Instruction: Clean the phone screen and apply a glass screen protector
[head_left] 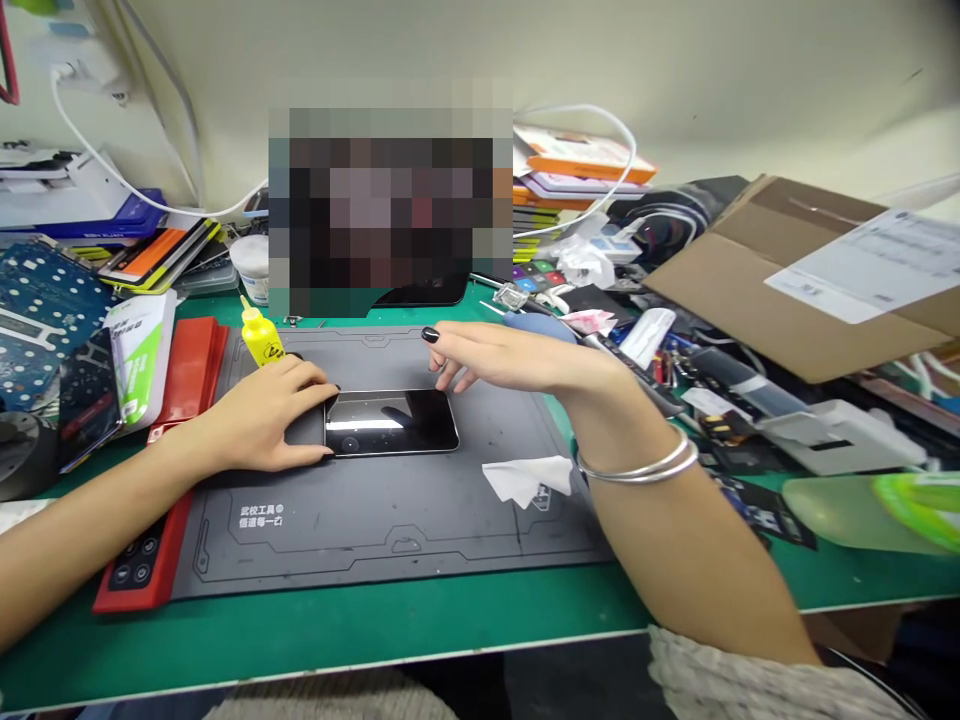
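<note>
The left hand [259,420] is gripping a smartphone [391,422], the right hand [499,360] spreading its fingers beside it. A pixelated patch [390,210] is hiding things beyond the yellow bottle [262,337].

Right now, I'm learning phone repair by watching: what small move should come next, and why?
Probably lower the right hand onto the smartphone: its fingertips hover just off the phone's top edge, while the left hand holds the phone's left end on the grey repair mat. The white wipe lies close by if the glass needs cleaning.
</note>
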